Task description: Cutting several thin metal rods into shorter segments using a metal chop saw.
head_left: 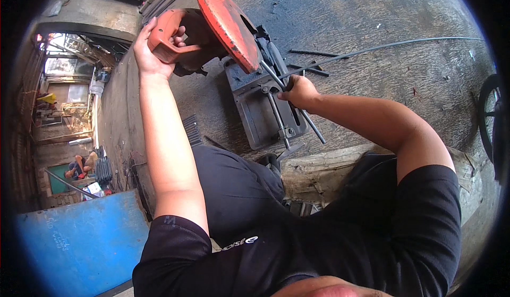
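Note:
A chop saw with an orange-red blade guard (pixel 226 23) stands on the dark concrete floor, its arm raised. My left hand (pixel 151 47) grips the saw's orange handle (pixel 170 37). My right hand (pixel 297 91) holds a thin dark metal rod (pixel 297 103) lying across the saw's grey base (pixel 255 111), beside the vise screw. The rod's near end sticks out past the base toward me.
Loose rods (pixel 311 70) and a long thin bar (pixel 404 43) lie on the floor beyond the saw. A worn wooden beam (pixel 319 172) sits by my knees. A blue metal panel (pixel 79 238) is at lower left, a wheel (pixel 491 116) at right. A person crouches far left.

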`<state>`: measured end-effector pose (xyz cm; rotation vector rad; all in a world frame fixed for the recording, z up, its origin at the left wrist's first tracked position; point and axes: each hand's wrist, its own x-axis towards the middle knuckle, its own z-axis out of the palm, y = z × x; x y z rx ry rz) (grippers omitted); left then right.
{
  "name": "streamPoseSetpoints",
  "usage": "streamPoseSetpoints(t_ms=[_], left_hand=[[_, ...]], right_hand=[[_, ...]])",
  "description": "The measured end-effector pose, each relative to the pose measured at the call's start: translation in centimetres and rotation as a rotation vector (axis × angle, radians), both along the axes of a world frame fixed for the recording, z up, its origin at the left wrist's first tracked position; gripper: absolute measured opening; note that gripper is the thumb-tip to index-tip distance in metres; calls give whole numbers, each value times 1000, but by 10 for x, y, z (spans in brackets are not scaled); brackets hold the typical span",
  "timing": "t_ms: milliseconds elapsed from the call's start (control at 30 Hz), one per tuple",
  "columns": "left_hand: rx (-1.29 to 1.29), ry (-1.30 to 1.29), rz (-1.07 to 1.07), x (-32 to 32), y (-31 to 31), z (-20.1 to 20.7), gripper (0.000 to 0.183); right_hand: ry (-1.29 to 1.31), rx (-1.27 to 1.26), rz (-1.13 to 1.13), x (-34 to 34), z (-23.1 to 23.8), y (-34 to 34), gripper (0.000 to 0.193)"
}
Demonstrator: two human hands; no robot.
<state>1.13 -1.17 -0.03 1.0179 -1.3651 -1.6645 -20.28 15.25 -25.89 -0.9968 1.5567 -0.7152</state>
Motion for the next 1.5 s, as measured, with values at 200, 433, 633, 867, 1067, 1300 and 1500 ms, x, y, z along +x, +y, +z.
streamPoseSetpoints(t_ms=[200, 433, 633, 867, 1067, 1300, 1500], left_hand=[[-1, 15, 5, -4, 6, 0, 55], [16, 54, 65, -14, 16, 2, 57], [30, 59, 46, -11, 12, 2, 57], [48, 74, -6, -6, 7, 1, 56], [39, 84, 10, -6, 6, 0, 56], [44, 74, -14, -7, 9, 1, 56], [41, 68, -37, -4, 6, 1, 57]], right_hand=[[93, -2, -60, 1, -1, -1, 37], [58, -15, 0, 10, 7, -3, 31], [-153, 4, 39, 7, 13, -1, 27], [-270, 2, 66, 3, 12, 0, 24], [-330, 24, 68, 4, 3, -2, 22], [-359, -15, 78, 6, 0, -1, 22], [-419, 37, 83, 2, 4, 1, 21]])
